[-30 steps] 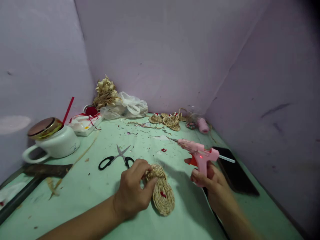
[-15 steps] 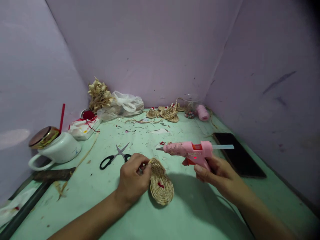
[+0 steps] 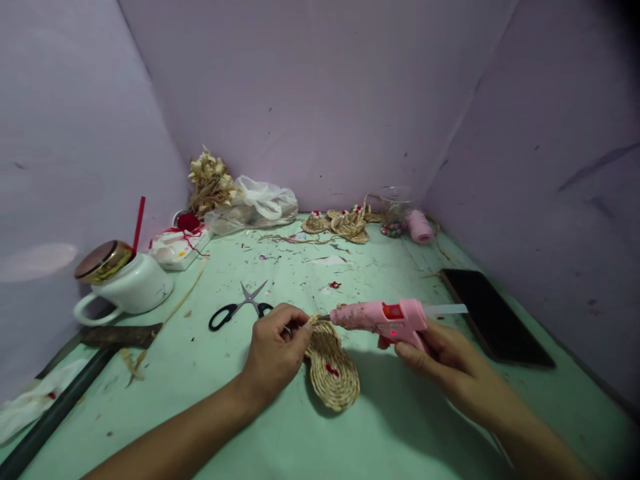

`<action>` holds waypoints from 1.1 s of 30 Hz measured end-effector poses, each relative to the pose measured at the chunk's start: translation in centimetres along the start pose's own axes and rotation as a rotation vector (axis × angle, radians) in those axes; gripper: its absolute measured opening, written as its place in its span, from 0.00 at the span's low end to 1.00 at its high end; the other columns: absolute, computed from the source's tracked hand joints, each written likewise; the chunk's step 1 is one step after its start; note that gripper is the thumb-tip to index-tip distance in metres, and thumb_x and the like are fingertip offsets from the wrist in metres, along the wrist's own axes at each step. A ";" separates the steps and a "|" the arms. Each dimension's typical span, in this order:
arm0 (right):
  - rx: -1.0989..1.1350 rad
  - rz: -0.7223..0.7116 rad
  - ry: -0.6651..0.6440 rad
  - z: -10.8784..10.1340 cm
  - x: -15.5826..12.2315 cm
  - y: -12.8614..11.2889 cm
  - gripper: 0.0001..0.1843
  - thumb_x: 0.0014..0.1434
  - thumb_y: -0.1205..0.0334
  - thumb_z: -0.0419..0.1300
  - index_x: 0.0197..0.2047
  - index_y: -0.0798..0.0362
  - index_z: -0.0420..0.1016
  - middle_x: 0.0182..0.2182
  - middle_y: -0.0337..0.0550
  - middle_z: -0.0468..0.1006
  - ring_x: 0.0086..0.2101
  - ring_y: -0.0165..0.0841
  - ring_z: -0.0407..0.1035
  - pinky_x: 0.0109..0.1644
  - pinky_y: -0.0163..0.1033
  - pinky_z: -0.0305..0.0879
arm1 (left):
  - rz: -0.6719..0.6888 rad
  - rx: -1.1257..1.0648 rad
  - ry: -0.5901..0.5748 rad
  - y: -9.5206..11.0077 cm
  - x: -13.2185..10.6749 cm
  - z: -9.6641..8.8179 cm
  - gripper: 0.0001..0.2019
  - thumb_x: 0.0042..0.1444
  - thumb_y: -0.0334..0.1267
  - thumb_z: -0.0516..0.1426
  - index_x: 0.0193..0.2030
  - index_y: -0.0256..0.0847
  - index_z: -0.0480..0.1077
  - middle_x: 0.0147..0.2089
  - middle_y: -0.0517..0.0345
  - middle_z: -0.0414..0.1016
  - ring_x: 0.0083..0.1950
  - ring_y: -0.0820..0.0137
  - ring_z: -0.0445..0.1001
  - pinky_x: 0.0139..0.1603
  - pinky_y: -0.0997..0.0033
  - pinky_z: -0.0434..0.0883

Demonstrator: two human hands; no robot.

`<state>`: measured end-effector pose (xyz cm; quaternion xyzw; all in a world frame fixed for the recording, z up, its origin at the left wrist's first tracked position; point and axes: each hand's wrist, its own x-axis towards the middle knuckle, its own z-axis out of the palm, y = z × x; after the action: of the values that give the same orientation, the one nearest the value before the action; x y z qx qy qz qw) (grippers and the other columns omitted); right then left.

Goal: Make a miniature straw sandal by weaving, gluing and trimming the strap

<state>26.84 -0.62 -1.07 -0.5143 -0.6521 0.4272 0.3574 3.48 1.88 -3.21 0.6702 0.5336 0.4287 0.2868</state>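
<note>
A coiled straw piece (image 3: 334,390), shaped like a small sole with a dark red patch on it, is pinched at its top end by my left hand (image 3: 280,340). My right hand (image 3: 435,350) is wrapped round the handle of a pink glue gun (image 3: 377,317), with a clear glue stick (image 3: 447,309) jutting from its rear. The gun's metal nozzle is at the upper edge of the straw piece, close to my left fingertips; whether it touches is too small to tell. Black-handled scissors (image 3: 247,303) lie spread apart just beyond my left hand.
On the left stand a white mug (image 3: 140,287) and a hammer (image 3: 123,337). At the back are dried flowers (image 3: 210,180), a plastic bag (image 3: 260,207), straw pieces (image 3: 345,225), a bead jar (image 3: 395,213) and a pink yarn spool (image 3: 419,227). A black phone (image 3: 495,317) lies right.
The glue gun has moved left and slightly down, bringing its nozzle to the top of the straw piece. My left hand keeps its pinch. The whole view has shifted a little.
</note>
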 end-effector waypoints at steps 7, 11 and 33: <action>-0.033 -0.013 0.000 0.1 0.0 -0.1 0.12 0.54 0.52 0.56 0.33 0.51 0.73 0.26 0.40 0.70 0.29 0.35 0.65 0.28 0.35 0.58 | 0.062 0.031 0.000 0.1 -0.1 0.0 0.05 0.52 0.33 0.54 0.27 0.37 0.69 0.28 0.59 0.68 0.26 0.76 0.65 0.26 0.76 0.62; -0.051 -0.023 -0.016 0.0 0.0 -0.2 0.13 0.55 0.51 0.55 0.34 0.52 0.71 0.26 0.39 0.69 0.28 0.33 0.64 0.28 0.35 0.58 | 0.099 0.019 0.014 -0.1 -0.3 0.0 0.04 0.51 0.32 0.54 0.27 0.37 0.69 0.27 0.59 0.68 0.26 0.76 0.65 0.25 0.76 0.62; -0.030 -0.024 -0.026 -0.1 0.0 0.1 0.11 0.55 0.53 0.55 0.33 0.53 0.68 0.24 0.38 0.65 0.26 0.31 0.59 0.29 0.35 0.57 | 0.155 0.043 0.018 -0.1 0.0 0.1 0.04 0.52 0.31 0.54 0.27 0.37 0.69 0.27 0.59 0.68 0.26 0.76 0.65 0.26 0.76 0.62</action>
<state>26.93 -0.58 -1.15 -0.5062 -0.6693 0.4195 0.3462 3.53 1.87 -3.34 0.7117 0.4917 0.4442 0.2331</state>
